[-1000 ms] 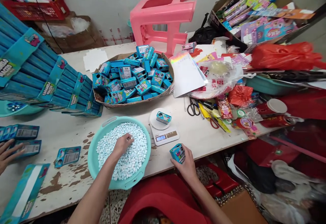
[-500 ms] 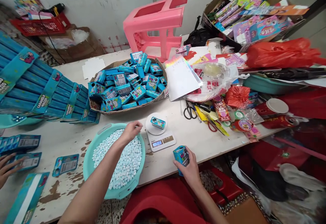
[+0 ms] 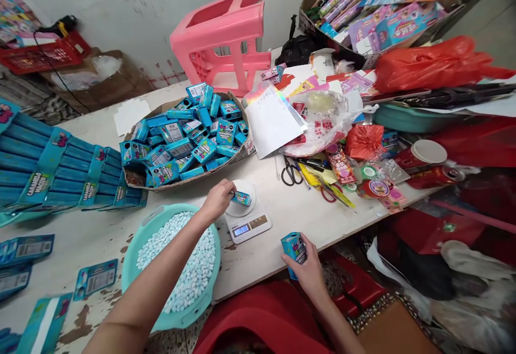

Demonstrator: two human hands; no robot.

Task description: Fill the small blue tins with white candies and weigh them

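Observation:
A white kitchen scale (image 3: pixel 250 228) with a lit display stands on the table, and a small blue candy box (image 3: pixel 242 199) lies on its round plate. The fingers of my left hand (image 3: pixel 220 199) are closed at the left end of that box. Below my left forearm is a turquoise basin (image 3: pixel 131 268) of pale blue and white candies (image 3: pixel 201 260), partly covered by the arm. Near the table's front edge, my right hand (image 3: pixel 310 268) grips an upright blue carton (image 3: pixel 293 246) printed with lettering, its thumb and fingers wrapped around the sides.
Behind the scale sits a cardboard tray (image 3: pixel 185 182) heaped with blue candy boxes. Stacked blue cartons (image 3: pixel 72 166) rise at left; flat packs (image 3: pixel 95 279) lie below. Scissors (image 3: pixel 291 172), papers (image 3: pixel 274 120) and bags crowd the right, with a pink stool (image 3: pixel 226 31) behind.
My left hand has moved from above the basin to the small box on the scale. My right hand still holds the carton. Another person's hand at far left has gone from view.

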